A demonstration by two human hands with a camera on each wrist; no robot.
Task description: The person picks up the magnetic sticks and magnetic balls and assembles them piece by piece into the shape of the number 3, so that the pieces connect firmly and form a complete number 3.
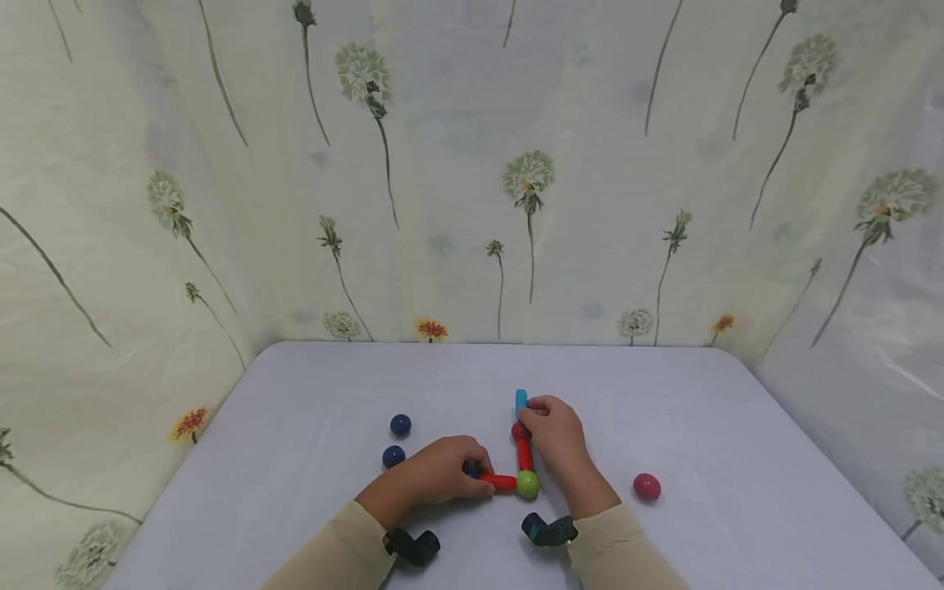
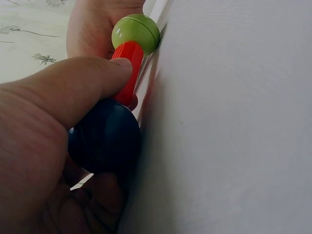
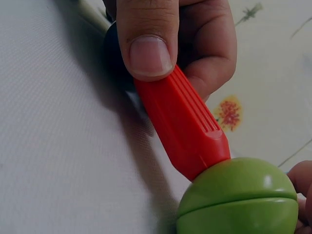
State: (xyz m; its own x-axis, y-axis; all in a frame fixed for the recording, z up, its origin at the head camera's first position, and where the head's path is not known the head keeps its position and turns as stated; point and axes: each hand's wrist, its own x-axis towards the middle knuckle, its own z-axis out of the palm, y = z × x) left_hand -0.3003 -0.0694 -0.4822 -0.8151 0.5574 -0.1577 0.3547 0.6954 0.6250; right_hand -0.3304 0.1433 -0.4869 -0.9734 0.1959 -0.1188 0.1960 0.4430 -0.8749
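Note:
My left hand (image 1: 441,471) pinches a red ribbed stick (image 1: 503,483), thumb along its side. A dark blue ball (image 2: 109,141) sits at that stick's near end, in the hollow of the hand. The stick's other end meets a green grooved ball (image 1: 527,484). From the green ball a second red stick (image 1: 524,455) runs away from me to a red ball (image 1: 519,431). Beyond it stands a light blue stick (image 1: 521,399) in line, and my right hand (image 1: 559,434) pinches it between thumb and fingers. In the right wrist view, only a bit of the right-hand fingers (image 3: 303,183) shows.
Two loose dark blue balls, a farther one (image 1: 401,424) and a nearer one (image 1: 394,456), lie left of my left hand. One loose red ball (image 1: 646,487) lies to the right. The white table (image 1: 332,385) ends at a flower-printed curtain (image 1: 457,205).

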